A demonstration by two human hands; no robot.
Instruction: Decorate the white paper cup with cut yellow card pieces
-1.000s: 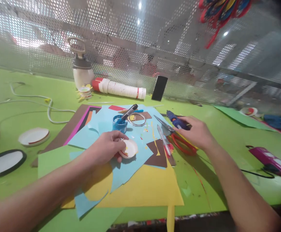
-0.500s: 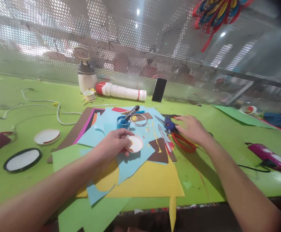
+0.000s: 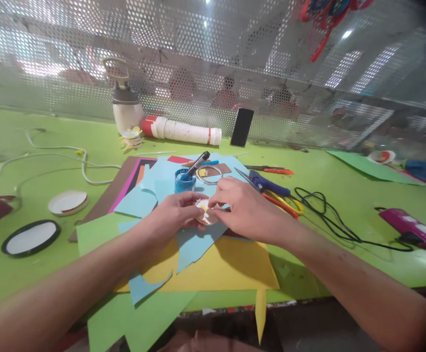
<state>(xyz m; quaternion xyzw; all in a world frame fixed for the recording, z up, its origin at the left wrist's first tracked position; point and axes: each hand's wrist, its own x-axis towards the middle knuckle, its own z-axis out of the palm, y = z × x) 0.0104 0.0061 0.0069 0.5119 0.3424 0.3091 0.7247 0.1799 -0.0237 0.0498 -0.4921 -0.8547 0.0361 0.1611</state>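
1. Along the near edge of the green table (image 3: 359, 190), a green sheet (image 3: 143, 318) and a pointed yellow strip (image 3: 260, 315) hang over the side.
2. Just beyond them lies a yellow sheet (image 3: 213, 278), partly covered by cut blue paper (image 3: 194, 249); well off to the left is a black-rimmed white oval (image 3: 31, 238).
3. Above the paper, near the middle of the view, is a small white dish (image 3: 211, 220) with a yellow piece on its face.
4. The left hand (image 3: 176, 212) grips this dish from the left, between thumb and fingers.
5. The right hand (image 3: 242, 203) is bent over the dish's right side, thumb and fingertips drawn close at its face; I cannot tell whether they pinch anything.
6. Roughly level with the hands, a magenta device (image 3: 413, 226) lies far right and a red-edged plate (image 3: 68, 202) far left.
7. Just past the hands, a blue jar (image 3: 184, 181) holds a slanting marker (image 3: 198, 164); a metal ring (image 3: 209, 183) lies to its right.
8. Beyond the right hand, a blue glue gun (image 3: 271, 184) lies across orange-handled scissors (image 3: 279, 204).
9. Farther back are a propped dark phone (image 3: 242, 127), a white tube (image 3: 187, 132) on its side and a grey-topped bottle (image 3: 126, 110).
10. Behind everything rises a perforated screen (image 3: 198, 58).
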